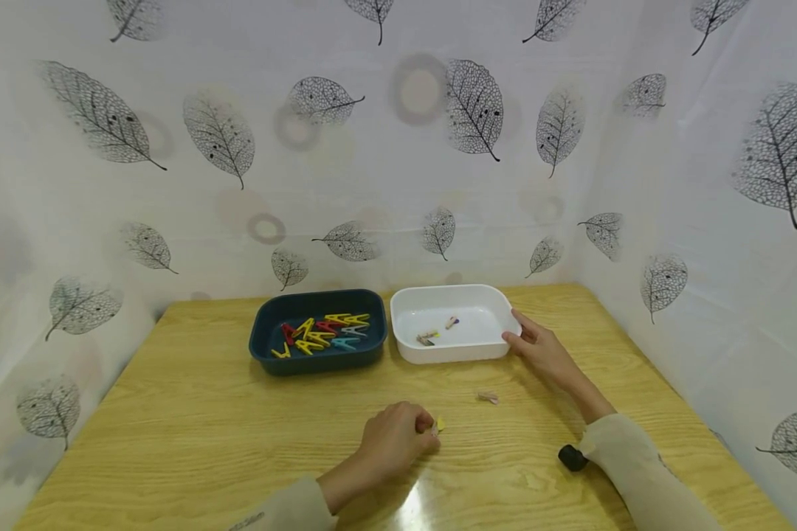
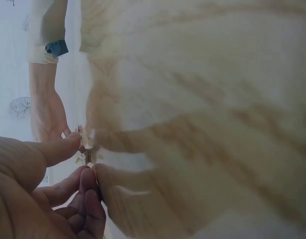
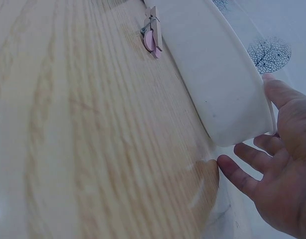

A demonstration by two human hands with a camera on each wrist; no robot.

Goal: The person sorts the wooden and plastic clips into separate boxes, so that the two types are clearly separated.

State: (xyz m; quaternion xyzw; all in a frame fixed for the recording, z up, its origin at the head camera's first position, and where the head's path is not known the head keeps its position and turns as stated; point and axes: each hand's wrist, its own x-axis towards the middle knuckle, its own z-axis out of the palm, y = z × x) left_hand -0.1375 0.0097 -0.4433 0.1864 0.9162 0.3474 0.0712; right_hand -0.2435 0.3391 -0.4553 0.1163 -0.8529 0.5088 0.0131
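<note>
My left hand point(image 1: 393, 440) is low over the table, pinching a small wooden clothespin with a yellow decoration point(image 1: 440, 424) between thumb and fingertips. In the left wrist view the fingers partly hide that clothespin point(image 2: 86, 149). My right hand point(image 1: 546, 358) holds the right end of the white tray point(image 1: 458, 353), thumb at the rim and fingers around the end wall. Inside the tray lie a few small decorated wooden clothespins point(image 1: 428, 338). Another wooden clothespin point(image 1: 487, 397) lies on the table in front of the tray; its pink decoration point(image 3: 149, 41) shows in the right wrist view.
Left of the white tray stands a dark blue tray point(image 1: 325, 360) holding several yellow, red and bluish plastic clothespins point(image 1: 318, 338). Both trays are near the back edge of the wooden table point(image 1: 192, 413). A leaf-patterned white curtain point(image 1: 385, 177) surrounds the back and sides.
</note>
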